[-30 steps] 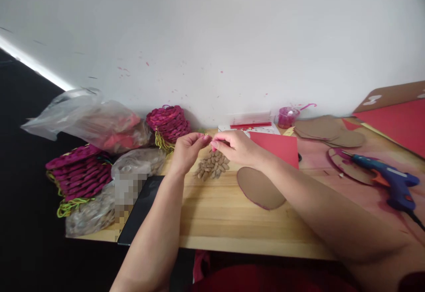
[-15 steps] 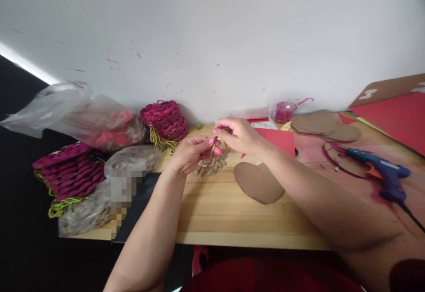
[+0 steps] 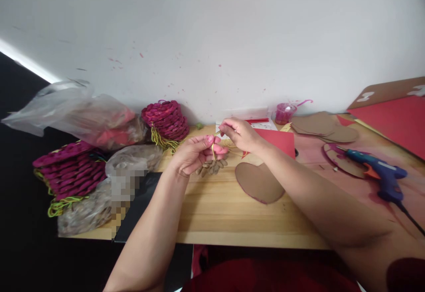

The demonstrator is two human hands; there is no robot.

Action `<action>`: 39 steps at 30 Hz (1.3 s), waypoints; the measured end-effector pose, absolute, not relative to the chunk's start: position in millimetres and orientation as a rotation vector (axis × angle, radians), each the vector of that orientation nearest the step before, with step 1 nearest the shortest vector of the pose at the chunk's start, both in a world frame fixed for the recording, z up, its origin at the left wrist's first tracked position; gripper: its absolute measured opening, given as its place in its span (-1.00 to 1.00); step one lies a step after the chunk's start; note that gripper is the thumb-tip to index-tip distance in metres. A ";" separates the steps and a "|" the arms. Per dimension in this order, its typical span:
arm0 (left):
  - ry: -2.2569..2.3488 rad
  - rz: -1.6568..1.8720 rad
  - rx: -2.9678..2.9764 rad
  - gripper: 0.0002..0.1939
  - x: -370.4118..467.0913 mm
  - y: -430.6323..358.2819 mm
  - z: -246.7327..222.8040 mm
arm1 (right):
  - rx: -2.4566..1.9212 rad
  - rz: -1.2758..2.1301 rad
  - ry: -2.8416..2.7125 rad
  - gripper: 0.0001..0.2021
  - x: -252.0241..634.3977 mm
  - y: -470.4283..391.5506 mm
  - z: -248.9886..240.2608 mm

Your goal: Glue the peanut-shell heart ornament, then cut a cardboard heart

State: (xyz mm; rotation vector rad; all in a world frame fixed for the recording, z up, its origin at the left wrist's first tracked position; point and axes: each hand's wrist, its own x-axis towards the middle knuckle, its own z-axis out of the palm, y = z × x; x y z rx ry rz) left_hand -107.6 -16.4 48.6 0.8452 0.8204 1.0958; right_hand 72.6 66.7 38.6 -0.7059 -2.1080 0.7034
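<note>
Pinched in my left hand (image 3: 195, 153) is a thin yellow cord (image 3: 213, 151), which hangs past the fingertips. My right hand (image 3: 239, 133), just to the right and slightly higher, has thumb and fingers closed on the cord too; yellow strands trail beneath it. Under my hands, a cluster of small brown shell-like pieces (image 3: 211, 168) lies on the wooden table (image 3: 232, 225). A brown heart-shaped board (image 3: 260, 183) with a purple edge lies to their right, partly behind my right forearm.
Magenta braided bundles (image 3: 166, 121) and plastic bags (image 3: 99, 119) are at the left. Red paper (image 3: 275, 143), a cup of pink liquid (image 3: 284, 114) and stacked brown boards (image 3: 315, 123) are at the back right. A blue glue gun (image 3: 385, 172) with a cord lies far right.
My right hand has shifted slightly, its fingers now turned further down and away from my left fingertips. Yellow strands now show below it.
</note>
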 end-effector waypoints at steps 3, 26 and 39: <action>0.816 1.100 0.827 -0.80 -107.7 -15.3 47.9 | -0.740 0.722 -2.122 -0.49 72.9 67.6 35.7; 0.896 1.315 0.711 -0.88 -124.7 -9.3 53.9 | -1.137 0.776 -2.376 -0.72 159.0 -0.1 65.7; 0.971 1.429 0.672 -0.86 -127.4 -9.0 59.8 | -1.998 0.058 -2.175 -0.72 301.8 -62.7 19.4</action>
